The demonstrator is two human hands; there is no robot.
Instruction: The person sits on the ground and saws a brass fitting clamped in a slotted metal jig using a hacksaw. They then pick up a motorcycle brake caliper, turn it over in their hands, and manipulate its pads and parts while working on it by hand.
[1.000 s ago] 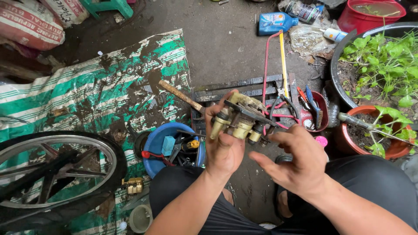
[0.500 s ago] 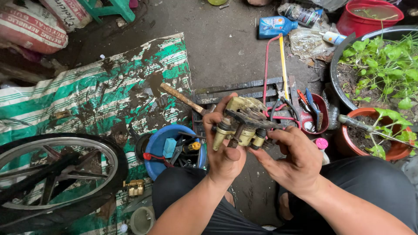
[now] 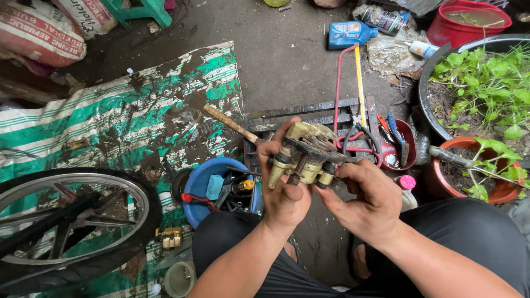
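Brake caliper clasped, left hand; right hand grip apparently pinching.

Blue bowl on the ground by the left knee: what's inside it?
The blue bowl holds a jumble of small tools: a red-handled tool, a light blue piece and a yellow-tipped one. The left hand and forearm cover its right edge; deeper contents are hidden.

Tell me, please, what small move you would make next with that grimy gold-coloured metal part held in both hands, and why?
Probably turn the metal part slightly with the right hand while the left hand steadies it. Both hands already grip it, raised over the knees above the blue tool bowl, its round ends point downward, and the right fingers sit on its underside, so a small turn would bring that side into view.
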